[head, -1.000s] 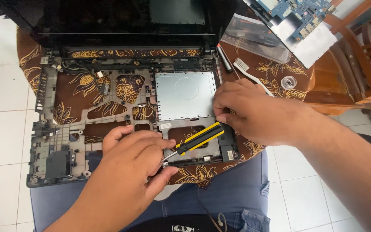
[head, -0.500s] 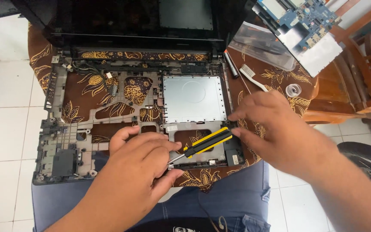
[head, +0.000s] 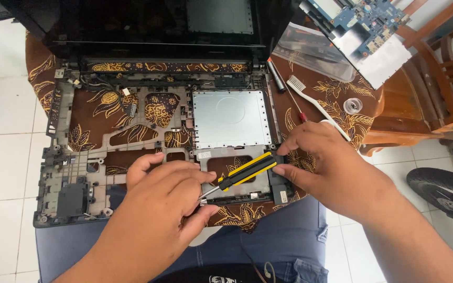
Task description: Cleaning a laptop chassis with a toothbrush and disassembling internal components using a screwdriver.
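Yellow-black screwdriver (head: 246, 171) | handle up-right, shaft down-left | left hand (head: 166, 196) pinches shaft | right hand (head: 331, 165) grips handle end

yellow-black screwdriver (head: 247, 171), tilted, over stripped laptop base (head: 132, 157)

Your left hand (head: 158, 204) and right hand (head: 331, 167) crowd the front corner of the laptop frame (head: 64, 173), with the screwdriver (head: 245, 172) lying between them. The frame's left side is open. On your right, a toothbrush (head: 315, 105) and a small red screwdriver (head: 294, 105) block the way.
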